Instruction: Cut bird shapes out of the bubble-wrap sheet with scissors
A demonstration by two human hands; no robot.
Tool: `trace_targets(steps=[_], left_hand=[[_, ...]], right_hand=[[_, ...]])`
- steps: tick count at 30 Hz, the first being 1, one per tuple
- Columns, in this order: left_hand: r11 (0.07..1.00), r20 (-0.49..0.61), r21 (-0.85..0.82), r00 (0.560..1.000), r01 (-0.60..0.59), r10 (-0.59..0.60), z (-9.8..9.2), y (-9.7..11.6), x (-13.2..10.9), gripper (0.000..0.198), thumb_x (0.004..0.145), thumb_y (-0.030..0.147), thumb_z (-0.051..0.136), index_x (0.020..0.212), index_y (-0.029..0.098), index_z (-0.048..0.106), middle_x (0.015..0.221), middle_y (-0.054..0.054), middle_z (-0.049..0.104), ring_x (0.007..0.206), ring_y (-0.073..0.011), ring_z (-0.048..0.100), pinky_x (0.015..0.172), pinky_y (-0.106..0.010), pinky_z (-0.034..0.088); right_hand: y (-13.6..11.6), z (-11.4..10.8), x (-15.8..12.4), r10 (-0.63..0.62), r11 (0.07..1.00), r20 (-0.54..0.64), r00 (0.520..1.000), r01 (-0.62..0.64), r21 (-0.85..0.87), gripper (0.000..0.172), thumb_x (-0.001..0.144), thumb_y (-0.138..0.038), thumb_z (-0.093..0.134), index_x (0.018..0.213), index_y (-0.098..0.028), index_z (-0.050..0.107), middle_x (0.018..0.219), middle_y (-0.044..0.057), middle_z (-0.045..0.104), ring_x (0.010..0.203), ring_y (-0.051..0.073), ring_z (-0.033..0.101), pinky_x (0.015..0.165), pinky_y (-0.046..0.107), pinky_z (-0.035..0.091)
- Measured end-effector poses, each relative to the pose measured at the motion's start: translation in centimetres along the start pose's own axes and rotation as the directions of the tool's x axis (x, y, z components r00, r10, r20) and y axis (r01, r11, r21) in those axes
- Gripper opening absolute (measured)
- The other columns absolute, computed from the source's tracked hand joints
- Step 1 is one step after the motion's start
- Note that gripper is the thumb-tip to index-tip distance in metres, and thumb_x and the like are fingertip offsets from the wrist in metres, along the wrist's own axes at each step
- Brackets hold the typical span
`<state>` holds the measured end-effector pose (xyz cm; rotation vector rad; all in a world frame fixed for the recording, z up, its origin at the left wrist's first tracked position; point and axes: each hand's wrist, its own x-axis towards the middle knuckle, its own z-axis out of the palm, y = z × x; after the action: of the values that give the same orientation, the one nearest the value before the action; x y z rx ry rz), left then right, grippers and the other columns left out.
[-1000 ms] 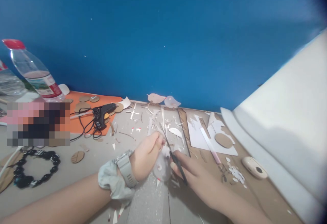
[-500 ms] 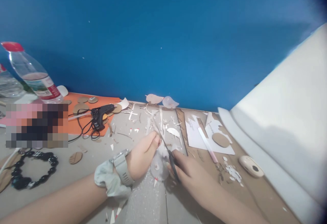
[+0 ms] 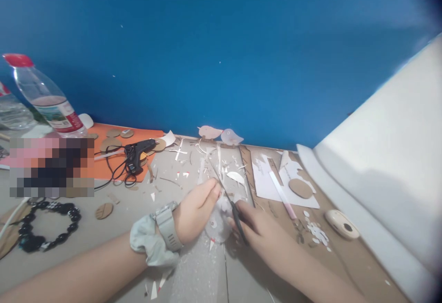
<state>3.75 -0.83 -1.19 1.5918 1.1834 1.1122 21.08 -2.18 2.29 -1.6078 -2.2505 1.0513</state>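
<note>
My right hand (image 3: 253, 224) is wrapped round the dark handles of a pair of scissors (image 3: 238, 220), whose thin blades point up and away to the left. Close beside the blades, my left hand (image 3: 198, 208) has its fingers pinched together; whatever they hold is too small or hidden to make out. A grey bird-shaped cutout (image 3: 217, 230) with a small round eye lies beneath and between both hands, partly covered by them. A small white piece with a red tip (image 3: 212, 244) sits at its lower edge. Around the hands are scattered paper scraps and a white half-oval piece (image 3: 236, 177).
A black glue gun (image 3: 136, 155) lies on an orange sheet (image 3: 103, 170) at left, near a bottle (image 3: 57, 109) and beaded bracelet (image 3: 48, 227). Pink (image 3: 209, 132) and grey (image 3: 231, 137) bird cutouts stand by the blue wall. Right are a pen (image 3: 281, 192) and a beige oval device (image 3: 341, 224).
The whole view has shifted slightly. Both hands and the scissors keep nearly the same position, with the left fingers still pinched beside the blades.
</note>
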Motion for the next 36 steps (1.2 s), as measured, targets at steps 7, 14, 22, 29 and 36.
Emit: trace_targets(steps=[7,14,22,29,36], left_hand=[[1.000,-0.013,-0.010,1.000,-0.002,0.002,0.1,-0.1,-0.1,0.022,0.087,0.036,0.041,0.084,0.023,0.059,0.072,-0.001,0.057,0.079,-0.0185,0.053,0.078,-0.030,0.041],[0.997,0.068,-0.044,0.996,0.060,-0.057,-0.1,1.0,0.1,0.028,0.088,0.036,0.035,0.071,0.022,0.052,0.066,0.001,0.050,0.065,-0.0152,0.046,0.071,-0.029,0.041],[0.991,0.123,-0.101,0.989,0.090,-0.077,-0.1,1.0,0.2,0.029,0.089,0.035,0.033,0.066,0.021,0.042,0.064,0.002,0.042,0.062,-0.0139,0.040,0.067,-0.028,0.038],[0.997,0.124,-0.052,0.991,0.061,-0.054,0.1,0.8,0.1,0.027,0.088,0.033,0.036,0.067,0.020,0.048,0.063,0.002,0.044,0.062,-0.0134,0.043,0.065,-0.027,0.040],[0.983,0.127,-0.148,0.988,0.106,-0.088,0.4,0.7,0.0,0.030,0.089,0.037,0.035,0.067,0.020,0.047,0.064,0.002,0.046,0.062,-0.0123,0.046,0.062,-0.025,0.040]], right_hand=[[0.2,-0.2,0.1,0.021,1.000,0.014,1.000,-0.021,-0.020,0.020,0.087,-0.032,0.037,0.070,-0.022,0.036,0.065,-0.005,0.049,0.060,0.013,0.045,0.054,0.025,0.031],[0.4,0.1,0.2,-0.027,0.999,0.017,1.000,0.026,0.039,0.021,0.087,-0.032,0.036,0.069,-0.021,0.035,0.066,-0.005,0.049,0.062,0.013,0.047,0.056,0.025,0.032],[0.9,0.5,0.4,-0.051,0.997,-0.010,0.999,0.051,0.052,0.017,0.085,-0.025,0.037,0.068,-0.021,0.034,0.064,-0.005,0.048,0.060,0.012,0.045,0.054,0.024,0.032],[1.3,0.3,0.9,0.012,0.994,-0.115,0.993,0.000,0.107,0.027,0.087,-0.038,0.036,0.066,-0.021,0.033,0.059,-0.005,0.043,0.056,0.012,0.041,0.053,0.023,0.032],[3.9,-3.8,2.0,0.091,0.921,-0.349,0.933,-0.212,-0.327,0.027,0.083,-0.043,0.039,0.068,-0.022,0.046,0.062,0.001,0.054,0.054,0.015,0.046,0.049,0.026,0.028]])
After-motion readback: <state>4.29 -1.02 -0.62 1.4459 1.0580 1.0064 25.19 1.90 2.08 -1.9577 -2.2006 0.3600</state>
